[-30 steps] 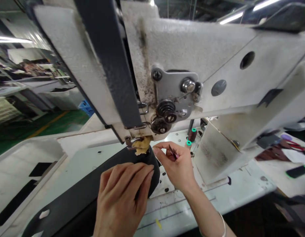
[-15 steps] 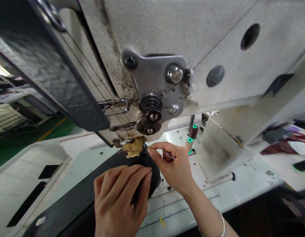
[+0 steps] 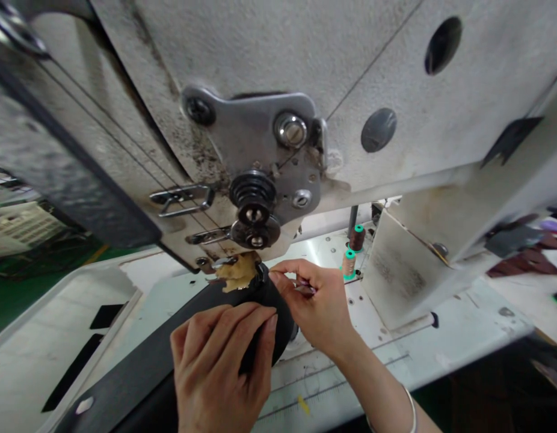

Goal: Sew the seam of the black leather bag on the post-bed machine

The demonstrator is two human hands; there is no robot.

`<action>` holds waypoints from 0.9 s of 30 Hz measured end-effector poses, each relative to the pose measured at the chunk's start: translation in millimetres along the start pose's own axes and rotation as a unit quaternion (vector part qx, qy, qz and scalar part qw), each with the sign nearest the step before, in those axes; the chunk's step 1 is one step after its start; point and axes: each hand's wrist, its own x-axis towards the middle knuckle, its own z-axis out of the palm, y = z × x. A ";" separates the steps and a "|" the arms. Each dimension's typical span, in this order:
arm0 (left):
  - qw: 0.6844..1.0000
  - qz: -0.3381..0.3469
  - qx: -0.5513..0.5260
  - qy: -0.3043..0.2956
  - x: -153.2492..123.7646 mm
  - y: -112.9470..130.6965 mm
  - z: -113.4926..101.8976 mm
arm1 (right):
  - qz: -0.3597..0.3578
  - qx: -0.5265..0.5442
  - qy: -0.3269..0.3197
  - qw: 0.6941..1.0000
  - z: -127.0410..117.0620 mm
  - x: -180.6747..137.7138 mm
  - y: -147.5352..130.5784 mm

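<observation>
Two hands (image 3: 227, 361) (image 3: 317, 304), one sewing machine (image 3: 350, 66), one wristband (image 3: 411, 403), one black workpiece (image 3: 143, 364), two spools (image 3: 358, 239) (image 3: 349, 264), perhaps three

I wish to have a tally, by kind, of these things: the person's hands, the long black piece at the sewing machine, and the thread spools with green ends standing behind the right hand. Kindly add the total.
Hands: 2 (left hand, right hand)
Long black piece: 1
Thread spools: 2 (dark brown spool, beige spool)
Total: 5
</observation>
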 end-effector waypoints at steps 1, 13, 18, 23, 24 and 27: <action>1.000 0.000 0.000 -0.001 -0.2 0.0 -0.2 | -0.001 0.001 -0.001 1.000 0.3 0.2 0.4; 1.000 -0.001 0.000 -0.001 -3.1 -1.6 -1.0 | -0.010 0.002 -0.003 1.000 3.7 1.7 0.0; 1.000 -0.002 0.000 0.004 -2.5 -1.1 -0.6 | -0.009 0.001 -0.008 1.000 1.5 1.8 -2.9; 1.000 -0.004 0.003 -0.003 -4.2 -1.2 -1.7 | -0.013 0.001 -0.003 1.000 0.7 0.6 -2.7; 1.000 -0.003 0.003 -0.003 -4.3 -1.2 -1.8 | -0.014 0.005 -0.001 1.000 0.7 0.4 -2.5; 1.000 -0.002 0.004 -0.002 -3.7 -1.0 -1.4 | -0.011 0.013 -0.002 1.000 0.4 0.2 -2.7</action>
